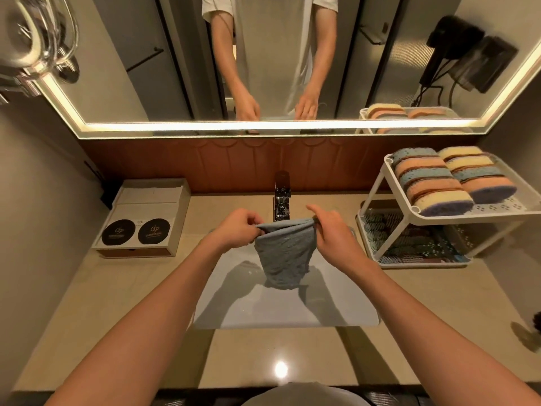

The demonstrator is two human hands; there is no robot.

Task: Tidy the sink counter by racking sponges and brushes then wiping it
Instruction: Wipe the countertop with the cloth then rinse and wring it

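Left hand [237,230] and right hand [333,230] each pinch a grey cloth [282,256] in their fingers above the sink [292,310], while the rack [468,217] holds sponges [433,183] above, brushes [409,241] below.

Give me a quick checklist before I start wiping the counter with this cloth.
1. Grey-blue textured cloth held: left hand and right hand both pinch its top edge over the basin. Ok.
2. Striped foam sponges lined up on the white plastic rack, top shelf. Ok.
3. Bristly brushes lying on the lower shelf. Ok.
4. Beige stone counter free of loose items: a dark thing sits at its right edge. Not ok.
5. Cloth damp enough. Cannot tell.
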